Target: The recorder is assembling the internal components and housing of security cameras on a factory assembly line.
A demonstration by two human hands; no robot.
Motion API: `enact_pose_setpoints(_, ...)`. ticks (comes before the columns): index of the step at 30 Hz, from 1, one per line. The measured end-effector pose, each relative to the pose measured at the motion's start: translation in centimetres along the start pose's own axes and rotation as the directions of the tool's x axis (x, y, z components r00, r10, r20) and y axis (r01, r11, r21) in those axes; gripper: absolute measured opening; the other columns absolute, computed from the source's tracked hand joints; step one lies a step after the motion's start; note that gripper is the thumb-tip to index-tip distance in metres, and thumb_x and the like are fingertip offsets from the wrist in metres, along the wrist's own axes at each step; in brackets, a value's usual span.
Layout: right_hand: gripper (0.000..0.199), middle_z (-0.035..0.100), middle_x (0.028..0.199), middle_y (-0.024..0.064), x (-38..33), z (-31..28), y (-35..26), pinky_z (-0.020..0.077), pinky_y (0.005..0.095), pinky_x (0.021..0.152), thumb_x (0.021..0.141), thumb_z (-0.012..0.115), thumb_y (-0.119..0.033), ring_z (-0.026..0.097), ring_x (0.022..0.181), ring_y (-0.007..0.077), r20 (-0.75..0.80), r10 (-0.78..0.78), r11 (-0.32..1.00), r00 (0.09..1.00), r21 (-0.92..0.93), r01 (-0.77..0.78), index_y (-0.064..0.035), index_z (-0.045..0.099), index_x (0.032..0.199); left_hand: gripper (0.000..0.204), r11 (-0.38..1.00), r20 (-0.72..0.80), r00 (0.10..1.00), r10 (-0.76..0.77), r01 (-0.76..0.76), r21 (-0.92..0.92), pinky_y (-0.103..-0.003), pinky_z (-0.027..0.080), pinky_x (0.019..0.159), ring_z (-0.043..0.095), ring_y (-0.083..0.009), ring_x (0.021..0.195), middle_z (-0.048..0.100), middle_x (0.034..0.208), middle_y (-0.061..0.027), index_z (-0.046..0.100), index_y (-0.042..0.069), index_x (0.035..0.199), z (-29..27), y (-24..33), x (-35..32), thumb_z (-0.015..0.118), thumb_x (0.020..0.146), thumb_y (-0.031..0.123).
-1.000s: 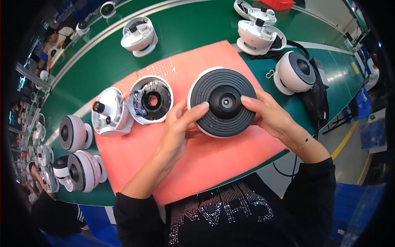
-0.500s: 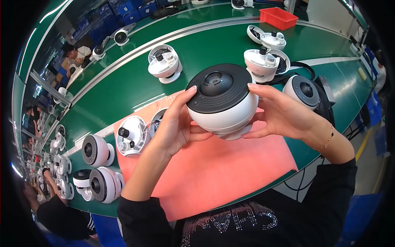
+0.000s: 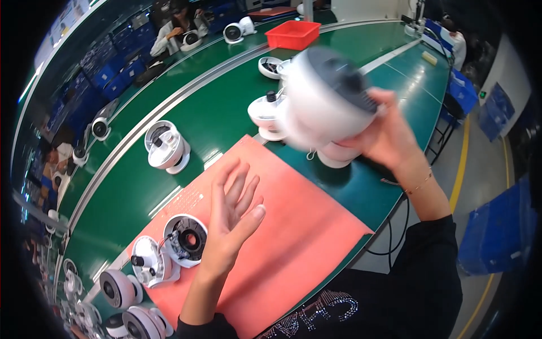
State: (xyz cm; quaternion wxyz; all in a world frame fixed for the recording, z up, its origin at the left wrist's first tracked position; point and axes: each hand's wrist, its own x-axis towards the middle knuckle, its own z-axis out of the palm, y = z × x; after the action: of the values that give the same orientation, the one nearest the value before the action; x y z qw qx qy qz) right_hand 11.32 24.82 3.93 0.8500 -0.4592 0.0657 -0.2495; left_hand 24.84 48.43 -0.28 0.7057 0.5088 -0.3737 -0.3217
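A white dome camera (image 3: 316, 107) with a black ridged face, blurred by motion, is up in my right hand (image 3: 387, 135). The fingers wrap its right side and underside, and it tilts with the face up and to the right. Empty, with fingers apart, my left hand (image 3: 231, 212) hovers above the pink mat (image 3: 293, 226). Beside my left wrist, an opened camera body (image 3: 151, 261) lies on the mat, its inner parts bare, against a white shell (image 3: 186, 240) with a dark round opening. Behind the held camera, another opened camera (image 3: 265, 116) is partly hidden.
A half-open camera (image 3: 167, 148) stands on the green bench at centre left. Several finished-looking cameras (image 3: 120, 287) crowd the lower left. A red bin (image 3: 292, 35) sits at the back. Co-workers (image 3: 180, 28) sit beyond the rail. Black cables (image 3: 389, 226) hang off the right edge.
My left hand has let go of the camera and opened. My right hand has carried the camera up and to the right, tilting it. The whole view has swung rightward.
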Motion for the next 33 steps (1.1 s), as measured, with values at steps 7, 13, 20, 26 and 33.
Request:
enact_pose_setpoints(7, 0.071, 0.036, 0.127, 0.0143, -1.1, -19.5, -8.9, 0.0400, 0.0476, 0.096, 0.071, 0.069, -0.034, 0.038, 0.119, 0.0303, -0.674, -0.471, 0.870, 0.569, -0.249, 0.425, -0.0101, 0.034, 0.128, 0.074, 0.980, -0.155, 0.979, -0.131, 0.104, -0.169, -0.042, 0.030, 0.100, 0.030, -0.0279, 0.127, 0.024, 0.137, -0.0175, 0.019, 0.009, 0.134, -0.8, -3.9, 6.7, 0.064, 0.076, 0.020)
enact_pose_setpoints(13, 0.073, 0.036, 0.126, 0.0171, -2.3, -27.1, -6.5, 0.0401, 0.0475, 0.095, 0.068, 0.070, -0.037, 0.040, 0.117, 0.0317, -0.804, -0.312, 0.921, 0.506, -0.125, 0.370, -0.0122, 0.035, 0.127, 0.092, 0.890, -0.345, 0.873, -0.346, 0.190, -0.414, -0.045, 0.040, 0.089, 0.044, -0.0371, 0.111, 0.024, 0.130, -0.0228, 0.003, 0.013, 0.132, -0.6, -7.7, 16.6, 0.071, 0.072, 0.025)
enact_pose_setpoints(20, 0.083, 0.030, 0.126, 0.0215, -2.4, -30.0, -8.2, 0.0398, 0.0446, 0.088, 0.068, 0.066, -0.049, 0.039, 0.113, 0.0366, -0.863, -0.251, 0.966, 0.438, -0.255, 0.051, -0.0068, 0.031, 0.130, 0.088, 0.844, -0.309, 0.884, -0.350, 0.155, -0.514, -0.043, 0.038, 0.094, 0.044, -0.0316, 0.112, 0.030, 0.129, -0.0165, 0.002, 0.014, 0.135, -0.4, -11.9, 20.2, 0.066, 0.076, 0.025)
enact_pose_setpoints(26, 0.068, 0.045, 0.116, 0.0177, 6.2, -25.4, -11.8, 0.0273, 0.0442, 0.095, 0.067, 0.069, -0.031, 0.033, 0.114, 0.0327, 0.088, -0.983, -0.144, 0.162, -0.917, -0.373, -0.0126, 0.041, 0.126, 0.066, 0.918, -0.376, 0.900, -0.221, 0.063, -0.391, -0.033, 0.041, 0.087, 0.045, -0.0224, 0.110, 0.044, 0.119, -0.0103, 0.033, 0.011, 0.131, -0.6, -9.9, 19.0, 0.065, 0.076, 0.029)
enact_pose_setpoints(33, 0.050, 0.057, 0.100, 0.0160, 25.2, -17.8, -6.3, 0.0464, 0.0410, 0.079, 0.067, 0.066, -0.018, 0.055, 0.094, 0.0334, 0.386, -0.283, -0.595, 0.878, -0.789, 0.155, -0.0086, 0.051, 0.114, 0.050, 0.889, -0.387, 0.873, -0.297, 0.105, -0.446, -0.033, 0.045, 0.082, 0.050, -0.0181, 0.105, 0.051, 0.116, -0.0051, 0.042, 0.011, 0.124, -3.1, -4.9, 9.5, 0.058, 0.083, 0.034)
